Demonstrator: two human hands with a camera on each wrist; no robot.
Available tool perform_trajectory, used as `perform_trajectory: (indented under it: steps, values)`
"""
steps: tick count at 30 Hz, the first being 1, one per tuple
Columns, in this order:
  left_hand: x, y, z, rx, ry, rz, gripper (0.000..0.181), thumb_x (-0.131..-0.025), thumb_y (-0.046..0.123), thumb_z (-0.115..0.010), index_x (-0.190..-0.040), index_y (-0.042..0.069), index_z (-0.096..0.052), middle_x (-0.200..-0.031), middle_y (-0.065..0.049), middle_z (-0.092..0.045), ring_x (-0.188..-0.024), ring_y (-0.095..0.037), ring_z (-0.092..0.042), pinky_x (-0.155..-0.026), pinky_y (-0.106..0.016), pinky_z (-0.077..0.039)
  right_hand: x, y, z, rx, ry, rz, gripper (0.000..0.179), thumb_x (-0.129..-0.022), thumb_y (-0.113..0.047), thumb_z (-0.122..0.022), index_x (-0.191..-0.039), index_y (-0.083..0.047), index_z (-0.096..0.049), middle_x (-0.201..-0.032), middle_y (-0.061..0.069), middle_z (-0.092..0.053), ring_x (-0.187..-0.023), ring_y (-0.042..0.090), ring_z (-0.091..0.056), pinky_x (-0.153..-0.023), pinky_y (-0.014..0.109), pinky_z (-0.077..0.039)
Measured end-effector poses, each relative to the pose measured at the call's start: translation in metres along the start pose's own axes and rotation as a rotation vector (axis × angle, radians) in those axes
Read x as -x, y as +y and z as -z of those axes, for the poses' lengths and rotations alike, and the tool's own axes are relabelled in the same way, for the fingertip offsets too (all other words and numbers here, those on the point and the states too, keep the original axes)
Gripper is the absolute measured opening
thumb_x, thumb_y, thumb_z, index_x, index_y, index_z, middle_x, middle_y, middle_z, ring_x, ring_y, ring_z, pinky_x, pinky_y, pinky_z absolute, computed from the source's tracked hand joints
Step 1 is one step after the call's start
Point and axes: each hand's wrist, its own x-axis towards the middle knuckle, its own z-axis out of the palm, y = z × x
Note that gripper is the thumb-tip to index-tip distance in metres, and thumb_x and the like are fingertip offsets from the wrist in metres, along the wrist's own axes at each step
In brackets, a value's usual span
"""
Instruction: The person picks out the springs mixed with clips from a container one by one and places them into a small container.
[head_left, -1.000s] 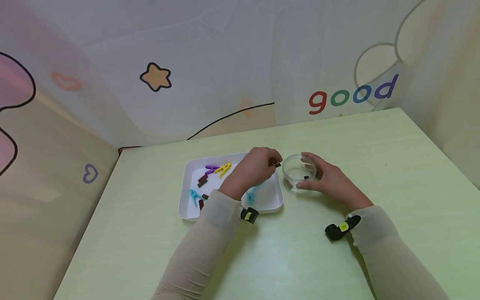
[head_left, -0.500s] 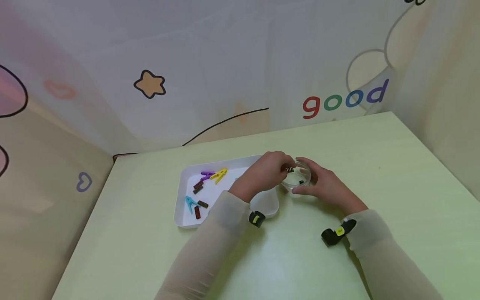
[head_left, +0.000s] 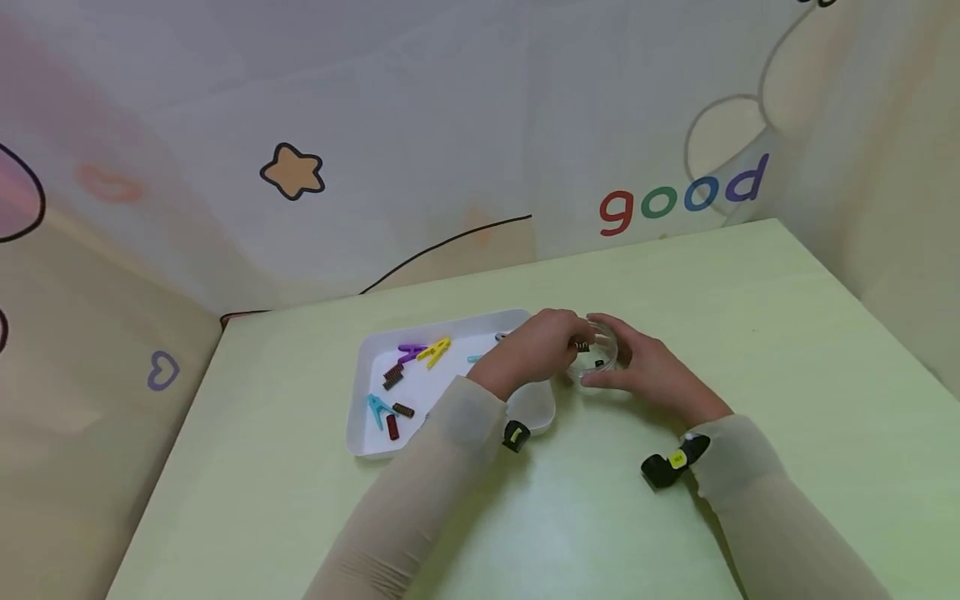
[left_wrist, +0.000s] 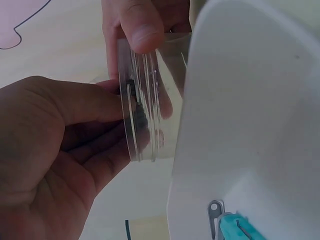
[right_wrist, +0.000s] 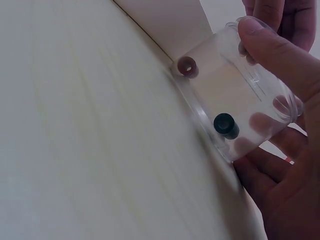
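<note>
Right hand (head_left: 641, 367) gripped clear round jar (right_wrist: 225, 82), two dark tubes (right_wrist: 226, 125) in; left hand (head_left: 543, 343) pinched dark spring (head_left: 581, 347), brown coils (head_left: 403, 410) leftward seemingly waited.

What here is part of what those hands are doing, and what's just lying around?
In use:
right hand, holding the clear jar
left hand, pinching a dark coil at its mouth
two small round pieces inside it
probably the other coils in the white tray

Just lying about, it seems:
yellow clip
purple clip
blue clips
small metal thing
</note>
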Motion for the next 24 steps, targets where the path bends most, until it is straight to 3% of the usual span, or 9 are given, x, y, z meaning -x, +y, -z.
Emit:
perform_trajectory:
  steps: [8, 16, 22, 24]
  values:
    - [-0.0001, -0.0024, 0.0031, -0.02, -0.068, -0.037, 0.031, -0.082, -0.004, -0.042, -0.084, 0.017, -0.065, -0.081, 0.003, -0.06, -0.071, -0.008, -0.046, -0.061, -0.016, -0.037, -0.0051, -0.0019, -0.0026, -0.018, -0.014, 0.0, 0.085, -0.064, -0.061, -0.069, -0.135, -0.051, -0.023, -0.14, -0.007, -0.039, -0.128, 0.02, -0.038, -0.102, 0.052, -0.033]
    - [0.0008, 0.0001, 0.0059, -0.022, -0.089, -0.026, 0.029, -0.084, -0.003, -0.045, -0.088, 0.016, -0.066, -0.081, 0.005, -0.059, -0.073, -0.007, -0.046, -0.062, -0.015, -0.038, -0.0044, -0.0001, -0.0022, -0.001, -0.001, -0.001, 0.086, -0.063, -0.063, -0.068, -0.136, -0.048, -0.024, -0.141, -0.006, -0.037, -0.129, 0.021, -0.036, -0.102, 0.053, -0.032]
    - [-0.0019, 0.0043, 0.0034, -0.015, -0.122, -0.056, 0.029, -0.085, 0.001, -0.045, -0.092, 0.021, -0.066, -0.088, 0.007, -0.061, -0.075, -0.005, -0.049, -0.066, -0.014, -0.042, -0.0003, 0.0022, -0.0001, 0.013, 0.012, -0.014, 0.085, -0.063, -0.063, -0.069, -0.134, -0.052, -0.024, -0.137, -0.009, -0.04, -0.125, 0.018, -0.04, -0.101, 0.051, -0.034]
    - [-0.0028, 0.0045, 0.001, -0.007, -0.13, -0.054, 0.029, -0.084, 0.0, -0.045, -0.087, 0.021, -0.064, -0.084, 0.007, -0.06, -0.072, -0.006, -0.048, -0.063, -0.016, -0.041, 0.0008, 0.0038, -0.0008, 0.0, 0.007, -0.02, 0.084, -0.063, -0.062, -0.069, -0.134, -0.052, -0.023, -0.137, -0.01, -0.04, -0.126, 0.017, -0.039, -0.102, 0.051, -0.033]
